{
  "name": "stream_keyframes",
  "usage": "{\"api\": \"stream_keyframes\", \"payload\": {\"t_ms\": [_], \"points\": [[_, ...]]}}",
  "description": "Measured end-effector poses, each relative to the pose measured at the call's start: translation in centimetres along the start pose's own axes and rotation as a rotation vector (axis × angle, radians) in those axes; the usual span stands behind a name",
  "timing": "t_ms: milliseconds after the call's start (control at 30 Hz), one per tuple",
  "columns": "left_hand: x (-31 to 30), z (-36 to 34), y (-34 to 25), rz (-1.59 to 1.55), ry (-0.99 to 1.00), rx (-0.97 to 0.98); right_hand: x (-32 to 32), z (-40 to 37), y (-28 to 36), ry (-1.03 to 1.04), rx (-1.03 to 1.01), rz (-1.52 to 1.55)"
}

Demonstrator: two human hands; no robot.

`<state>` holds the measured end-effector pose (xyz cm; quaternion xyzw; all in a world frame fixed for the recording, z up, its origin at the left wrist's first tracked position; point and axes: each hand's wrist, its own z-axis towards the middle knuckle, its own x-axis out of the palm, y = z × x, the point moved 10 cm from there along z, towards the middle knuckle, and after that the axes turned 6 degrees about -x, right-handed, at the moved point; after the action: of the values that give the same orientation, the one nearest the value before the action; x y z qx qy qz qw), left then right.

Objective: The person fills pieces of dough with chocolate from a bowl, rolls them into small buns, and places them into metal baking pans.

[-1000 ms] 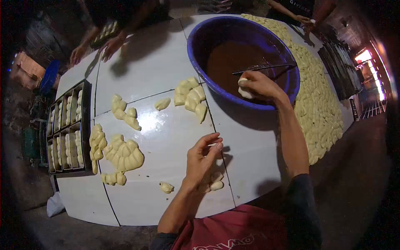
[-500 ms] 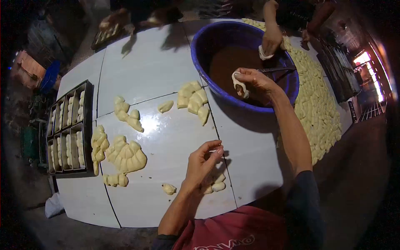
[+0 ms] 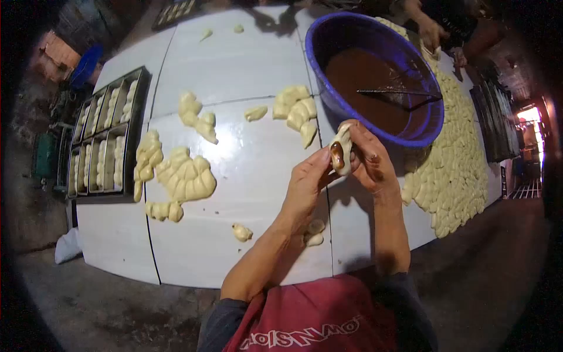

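Observation:
A piece of pale dough (image 3: pixel 341 148) with glossy brown filling in its hollow is held up between my hands. My right hand (image 3: pixel 370 159) grips it from the right, with brown smears on the palm. From the left, my left hand (image 3: pixel 306 179) pinches its lower edge. Just beyond stands a blue basin (image 3: pixel 319 73) of brown filling (image 3: pixel 358 67), a dark flat-bladed tool (image 3: pixel 390 92) resting in it. Beneath my wrists, a few small dough pieces (image 3: pixel 315 237) lie partly hidden on the white tiled table (image 3: pixel 234 155).
Many dough pieces (image 3: pixel 451 182) cover the table's right side. Joined dough clusters (image 3: pixel 186 176) lie on the left, beside a black rack of dough-filled tins (image 3: pixel 132 111). Another person's hand (image 3: pixel 431 32) is beyond the basin. Dark trays (image 3: pixel 495 120) stand at the right edge.
My right hand has come back from over the basin with the dough, which now holds brown filling. My left hand has risen to meet it. The other person's hand has left the basin.

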<state>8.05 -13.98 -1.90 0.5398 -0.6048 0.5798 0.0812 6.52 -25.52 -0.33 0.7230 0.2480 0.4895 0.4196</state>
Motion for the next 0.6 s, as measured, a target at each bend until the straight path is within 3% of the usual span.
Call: {"api": "stream_keyframes", "payload": {"t_ms": [133,233,267,400,500,567,600], "points": [[-3.7,-0.8,2.2,-0.082,-0.116,-0.011,-0.5,-2.8,-2.2,0.078,0.025,0.057],[-6.5,-1.7,1.8,-0.021,-0.234,-0.003,-0.1,-5.2,-1.8,0.026,-0.099,-0.36],[-6.8,-1.9,1.7,-0.008,-0.273,-0.004,0.4,-6.2,-2.3,-0.04,-0.021,-0.358],[-6.8,-2.4,1.7,0.065,-0.29,0.051,3.0,-7.6,-1.4,0.002,-0.58,-1.094],[-6.8,-2.9,1.9,0.124,-0.279,0.059,2.9,-8.3,-2.5,-0.101,-0.539,-1.118],[-6.4,-3.3,1.2,0.2,-0.292,0.08,2.6,-8.5,-2.7,-0.161,-0.637,-1.142],[-6.2,-3.4,-0.3,0.371,-0.296,0.265,2.5,-8.6,-2.7,-0.176,-0.65,-1.153]]}}
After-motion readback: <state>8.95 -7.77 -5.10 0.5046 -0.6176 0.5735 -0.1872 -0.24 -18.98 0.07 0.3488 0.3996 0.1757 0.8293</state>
